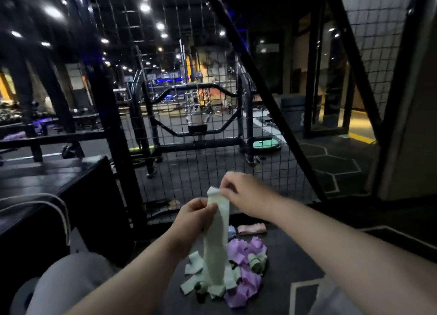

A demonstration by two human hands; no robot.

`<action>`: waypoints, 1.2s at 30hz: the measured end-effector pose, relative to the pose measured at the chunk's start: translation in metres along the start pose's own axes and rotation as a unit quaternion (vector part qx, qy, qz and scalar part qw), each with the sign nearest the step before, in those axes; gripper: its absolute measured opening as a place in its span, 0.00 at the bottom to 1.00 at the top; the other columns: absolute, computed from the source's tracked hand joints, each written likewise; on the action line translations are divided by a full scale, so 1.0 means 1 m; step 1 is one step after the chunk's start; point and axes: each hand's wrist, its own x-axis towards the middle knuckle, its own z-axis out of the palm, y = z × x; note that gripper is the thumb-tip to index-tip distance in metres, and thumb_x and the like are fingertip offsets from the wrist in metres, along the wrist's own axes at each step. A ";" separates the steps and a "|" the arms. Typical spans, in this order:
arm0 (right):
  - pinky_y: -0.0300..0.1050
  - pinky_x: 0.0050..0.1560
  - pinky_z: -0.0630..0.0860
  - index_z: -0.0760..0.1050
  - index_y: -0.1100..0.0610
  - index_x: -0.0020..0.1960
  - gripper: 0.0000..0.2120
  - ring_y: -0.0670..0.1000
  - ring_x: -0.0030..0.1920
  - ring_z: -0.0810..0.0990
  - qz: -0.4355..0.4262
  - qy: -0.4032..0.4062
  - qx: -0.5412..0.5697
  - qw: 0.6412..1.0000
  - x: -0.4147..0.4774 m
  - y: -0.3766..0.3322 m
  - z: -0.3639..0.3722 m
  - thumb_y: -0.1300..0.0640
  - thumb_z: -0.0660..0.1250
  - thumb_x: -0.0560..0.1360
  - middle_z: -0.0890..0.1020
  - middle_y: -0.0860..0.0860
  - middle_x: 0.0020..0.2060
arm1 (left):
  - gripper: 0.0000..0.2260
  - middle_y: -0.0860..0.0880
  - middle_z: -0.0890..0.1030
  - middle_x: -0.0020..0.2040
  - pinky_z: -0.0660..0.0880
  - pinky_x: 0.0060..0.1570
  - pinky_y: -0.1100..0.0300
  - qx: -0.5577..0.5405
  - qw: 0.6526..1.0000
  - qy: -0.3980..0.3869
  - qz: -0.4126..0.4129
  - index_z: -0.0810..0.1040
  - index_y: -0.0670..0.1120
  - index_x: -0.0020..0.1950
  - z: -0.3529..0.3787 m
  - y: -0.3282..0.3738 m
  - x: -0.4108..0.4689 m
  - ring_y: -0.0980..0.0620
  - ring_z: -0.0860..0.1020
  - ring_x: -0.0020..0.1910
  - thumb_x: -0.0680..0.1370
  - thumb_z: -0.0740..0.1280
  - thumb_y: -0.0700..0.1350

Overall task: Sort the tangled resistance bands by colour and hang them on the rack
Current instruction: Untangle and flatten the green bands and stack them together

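A pale green resistance band [216,241] hangs upright from both hands down to the floor. My right hand [241,191] pinches its top end. My left hand [194,217] grips it a little lower on the left side. Below lies a tangled pile on the dark floor: more pale green bands [196,274] on the left and purple bands [243,277] on the right. A pink band [251,229] lies apart behind the pile, with a bit of blue band [231,232] beside it. The black wire mesh rack [196,172] stands straight ahead.
A black box [71,191] with a grey strap draped over it stands at the left. Black diagonal frame bars [267,97] cross in front of the mesh. My grey-clad knee [68,281] is at the lower left. Gym machines fill the room beyond.
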 end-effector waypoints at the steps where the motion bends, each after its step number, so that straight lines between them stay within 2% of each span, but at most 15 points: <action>1: 0.48 0.45 0.77 0.74 0.46 0.47 0.04 0.46 0.44 0.79 0.001 0.006 0.004 1.000 0.001 0.000 -0.001 0.48 0.65 0.80 0.79 0.44 0.44 | 0.07 0.45 0.81 0.45 0.77 0.35 0.58 0.004 1.000 0.002 0.005 0.76 0.43 0.54 0.000 0.000 0.001 0.51 0.80 0.39 0.78 0.71 0.38; 3: 0.47 0.43 0.76 0.75 0.49 0.49 0.04 0.47 0.43 0.79 -0.002 0.015 0.018 1.000 0.003 -0.001 -0.001 0.50 0.65 0.81 0.79 0.43 0.42 | 0.23 0.47 0.81 0.59 0.79 0.40 0.61 -0.002 1.000 0.000 0.028 0.70 0.47 0.67 -0.003 -0.002 0.006 0.51 0.82 0.53 0.75 0.72 0.33; 4: 0.44 0.41 0.74 0.76 0.50 0.49 0.04 0.46 0.42 0.78 -0.006 0.015 0.024 1.000 0.004 -0.002 0.000 0.50 0.66 0.81 0.79 0.43 0.41 | 0.27 0.48 0.80 0.61 0.79 0.41 0.63 -0.004 0.999 -0.012 0.039 0.68 0.48 0.70 -0.004 -0.002 0.007 0.52 0.81 0.55 0.75 0.72 0.32; 6: 0.42 0.39 0.73 0.76 0.50 0.48 0.03 0.45 0.41 0.78 -0.006 0.017 0.043 0.999 0.008 -0.002 0.004 0.51 0.67 0.80 0.79 0.43 0.40 | 0.22 0.48 0.82 0.55 0.78 0.40 0.63 -0.007 0.998 -0.045 0.041 0.73 0.45 0.68 -0.005 -0.001 0.007 0.54 0.82 0.48 0.76 0.70 0.32; 8: 0.46 0.42 0.78 0.75 0.48 0.46 0.04 0.47 0.42 0.80 0.008 0.016 0.086 0.996 0.013 0.001 0.011 0.51 0.67 0.80 0.81 0.45 0.41 | 0.12 0.48 0.83 0.45 0.78 0.40 0.62 -0.004 0.997 -0.065 0.032 0.78 0.40 0.61 -0.005 -0.003 0.010 0.53 0.82 0.41 0.79 0.67 0.33; 11: 0.48 0.49 0.80 0.78 0.47 0.51 0.04 0.46 0.47 0.82 0.041 -0.022 0.112 0.993 0.020 0.014 0.021 0.48 0.68 0.79 0.83 0.44 0.46 | 0.07 0.46 0.83 0.43 0.78 0.45 0.57 0.001 0.996 -0.081 0.023 0.81 0.41 0.54 -0.008 -0.018 0.022 0.51 0.81 0.42 0.80 0.65 0.34; 13: 0.48 0.51 0.79 0.81 0.50 0.54 0.09 0.47 0.48 0.81 0.050 -0.066 0.070 0.994 0.023 0.022 0.028 0.46 0.69 0.78 0.83 0.45 0.47 | 0.06 0.48 0.82 0.40 0.76 0.41 0.59 0.007 0.996 -0.091 0.005 0.81 0.42 0.51 -0.008 -0.031 0.029 0.53 0.80 0.37 0.81 0.65 0.34; 15: 0.48 0.47 0.77 0.82 0.53 0.51 0.09 0.49 0.45 0.80 0.066 -0.087 0.045 0.993 0.027 0.032 0.041 0.49 0.68 0.79 0.83 0.49 0.43 | 0.05 0.47 0.82 0.41 0.77 0.40 0.59 0.004 0.994 -0.103 -0.020 0.80 0.40 0.53 -0.007 -0.045 0.036 0.53 0.80 0.37 0.81 0.66 0.36; 19: 0.41 0.36 0.70 0.79 0.55 0.46 0.07 0.47 0.39 0.75 0.152 -0.029 0.143 0.977 0.035 0.067 0.076 0.55 0.66 0.81 0.79 0.48 0.38 | 0.04 0.44 0.82 0.43 0.75 0.40 0.57 0.040 0.986 -0.134 -0.089 0.82 0.40 0.52 -0.014 -0.090 0.046 0.49 0.79 0.39 0.79 0.70 0.39; 22: 0.37 0.30 0.73 0.79 0.58 0.48 0.07 0.50 0.38 0.76 0.258 0.005 0.218 0.941 0.037 0.106 0.112 0.56 0.65 0.81 0.78 0.53 0.38 | 0.04 0.49 0.82 0.39 0.73 0.35 0.63 0.106 0.967 -0.160 -0.166 0.83 0.40 0.51 -0.032 -0.140 0.050 0.54 0.79 0.35 0.77 0.72 0.37; 25: 0.39 0.26 0.67 0.79 0.58 0.47 0.07 0.53 0.31 0.74 0.370 0.011 0.242 0.897 0.032 0.154 0.152 0.58 0.64 0.80 0.76 0.59 0.37 | 0.07 0.52 0.83 0.37 0.74 0.37 0.58 0.207 0.932 -0.182 -0.236 0.85 0.47 0.44 -0.059 -0.190 0.052 0.55 0.78 0.36 0.69 0.79 0.46; 27: 0.34 0.22 0.64 0.78 0.59 0.44 0.08 0.50 0.26 0.75 0.442 0.007 0.240 0.864 0.022 0.182 0.180 0.59 0.63 0.80 0.78 0.57 0.36 | 0.09 0.48 0.84 0.41 0.80 0.39 0.54 0.219 0.909 -0.181 -0.305 0.85 0.45 0.48 -0.081 -0.223 0.052 0.51 0.81 0.38 0.70 0.79 0.45; 29: 0.35 0.24 0.64 0.75 0.58 0.40 0.11 0.49 0.27 0.72 0.505 -0.006 0.246 0.827 0.008 0.202 0.206 0.61 0.63 0.80 0.77 0.55 0.34 | 0.11 0.45 0.84 0.40 0.79 0.43 0.52 0.230 0.883 -0.174 -0.370 0.83 0.41 0.53 -0.103 -0.249 0.051 0.47 0.82 0.39 0.74 0.77 0.44; 31: 0.39 0.28 0.62 0.74 0.59 0.38 0.11 0.50 0.28 0.71 0.556 -0.025 0.234 0.797 -0.009 0.220 0.232 0.63 0.63 0.80 0.76 0.55 0.32 | 0.11 0.45 0.84 0.39 0.77 0.40 0.56 0.228 0.874 -0.137 -0.407 0.81 0.40 0.53 -0.122 -0.268 0.050 0.47 0.82 0.37 0.75 0.75 0.44; 36: 0.41 0.31 0.65 0.74 0.60 0.43 0.09 0.49 0.30 0.75 0.658 -0.089 0.225 0.713 -0.051 0.256 0.299 0.61 0.60 0.82 0.79 0.57 0.33 | 0.07 0.43 0.79 0.37 0.71 0.30 0.61 0.188 0.870 0.046 -0.454 0.75 0.43 0.47 -0.141 -0.319 0.054 0.48 0.80 0.30 0.77 0.72 0.40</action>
